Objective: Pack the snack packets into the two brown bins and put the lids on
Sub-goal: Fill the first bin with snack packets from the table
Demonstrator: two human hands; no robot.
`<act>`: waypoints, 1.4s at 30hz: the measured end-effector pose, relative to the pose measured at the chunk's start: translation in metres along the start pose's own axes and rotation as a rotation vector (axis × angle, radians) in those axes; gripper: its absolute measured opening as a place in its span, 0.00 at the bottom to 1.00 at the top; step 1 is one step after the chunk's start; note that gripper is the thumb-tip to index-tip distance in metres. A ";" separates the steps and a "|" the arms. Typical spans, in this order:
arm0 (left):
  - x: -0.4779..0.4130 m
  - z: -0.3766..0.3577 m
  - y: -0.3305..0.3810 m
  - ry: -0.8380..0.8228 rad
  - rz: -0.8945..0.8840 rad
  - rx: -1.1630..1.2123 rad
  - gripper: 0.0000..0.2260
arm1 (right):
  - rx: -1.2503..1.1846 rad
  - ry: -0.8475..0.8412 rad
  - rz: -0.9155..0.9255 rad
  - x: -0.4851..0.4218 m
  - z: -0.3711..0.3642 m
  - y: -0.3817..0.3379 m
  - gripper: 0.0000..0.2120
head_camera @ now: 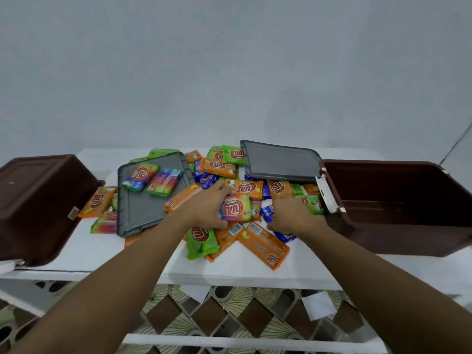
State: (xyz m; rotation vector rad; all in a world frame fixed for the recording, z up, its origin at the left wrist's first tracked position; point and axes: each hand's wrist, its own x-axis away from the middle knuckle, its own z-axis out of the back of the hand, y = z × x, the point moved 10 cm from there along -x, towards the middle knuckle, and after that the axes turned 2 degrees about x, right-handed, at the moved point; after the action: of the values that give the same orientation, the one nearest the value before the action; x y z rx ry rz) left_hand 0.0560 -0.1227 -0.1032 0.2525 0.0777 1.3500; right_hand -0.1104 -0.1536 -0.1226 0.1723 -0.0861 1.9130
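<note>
on the white table [229,267] lie two brown bins, two grey lids and a loose heap of snack packets [264,245] in orange, green, blue and rainbow wrappers, overlapping too much for an exact count. the left bin [38,205] is tipped over at the table's left edge with its base showing. the right bin [408,241] leans with its open mouth toward the heap, and no packets show inside it. one lid [143,208] lies flat left of centre with two rainbow packets [138,176] [166,181] on it. the other lid [281,160] rests on packets at the back, just beside the right bin. the left hand [207,208] grasps one rainbow packet [236,208] in the middle of the heap, fingers over its top edge, thumb beneath. the right hand [291,213] lies on blue and green packets near the right bin; whether it grips any, i cannot tell.
</note>
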 end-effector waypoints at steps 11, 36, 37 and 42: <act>-0.013 0.032 -0.008 0.112 -0.023 0.045 0.40 | -0.113 -0.057 0.035 -0.007 0.073 0.010 0.28; -0.169 0.011 0.288 -0.096 -0.183 -0.257 0.27 | 0.171 -0.251 0.159 0.013 0.036 0.289 0.34; -0.173 -0.001 0.292 -0.125 -0.181 -0.283 0.28 | 0.174 -0.258 0.169 0.012 0.029 0.292 0.34; -0.182 -0.041 0.295 -0.215 -0.160 -0.394 0.28 | 0.104 -0.259 0.215 0.003 0.005 0.300 0.30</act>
State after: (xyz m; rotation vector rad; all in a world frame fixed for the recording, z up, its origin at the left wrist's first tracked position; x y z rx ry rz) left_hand -0.2739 -0.2361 -0.0934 0.0547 -0.3395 1.1444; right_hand -0.3923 -0.2543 -0.1103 0.4984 -0.1861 2.1017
